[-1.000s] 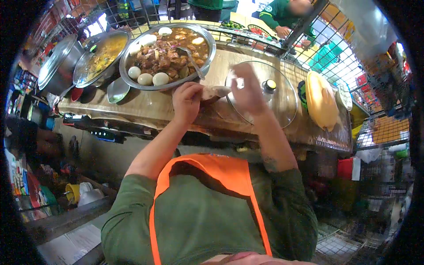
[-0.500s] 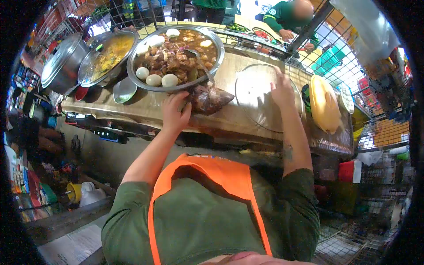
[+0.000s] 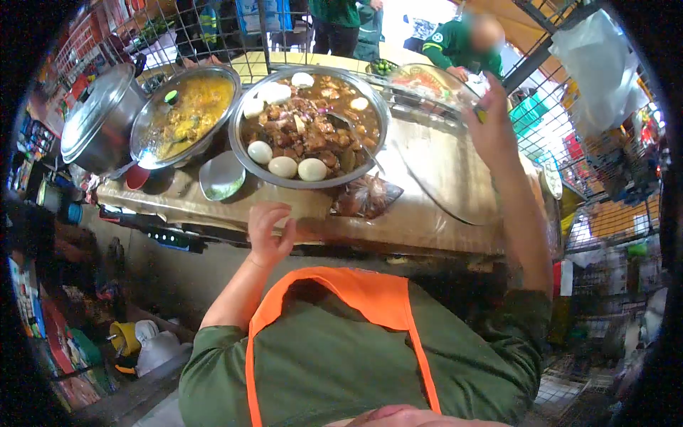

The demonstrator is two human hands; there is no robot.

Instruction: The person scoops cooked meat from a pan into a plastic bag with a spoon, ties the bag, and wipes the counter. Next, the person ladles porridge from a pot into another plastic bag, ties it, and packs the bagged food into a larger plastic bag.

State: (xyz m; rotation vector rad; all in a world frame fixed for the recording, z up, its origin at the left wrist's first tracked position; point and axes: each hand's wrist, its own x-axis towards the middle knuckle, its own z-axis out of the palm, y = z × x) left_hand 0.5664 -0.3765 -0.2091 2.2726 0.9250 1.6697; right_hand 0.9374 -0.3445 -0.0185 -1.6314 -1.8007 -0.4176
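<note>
My right hand is raised over the right side of the table, its fingers closed at the edge of a clear round lid. The lid is tilted and blurred, and my hand hides part of it. Close to the table's front edge, my left hand hangs with loosely curled fingers apart, holding nothing. A tied clear plastic bag of brown food lies right of it. Behind the bag stands a wide metal basin of brown meat stew with whole eggs and a ladle.
Left of the basin are a pan of yellow stew, a lidded pot, a light green bowl and a small red bowl. Wire mesh runs behind the table. Beyond it, a person in green bends forward.
My right hand has lifted the clear lid up and away from the tabletop. My left hand has drawn back from beside the bag, which stays on the table. The view has shifted.
</note>
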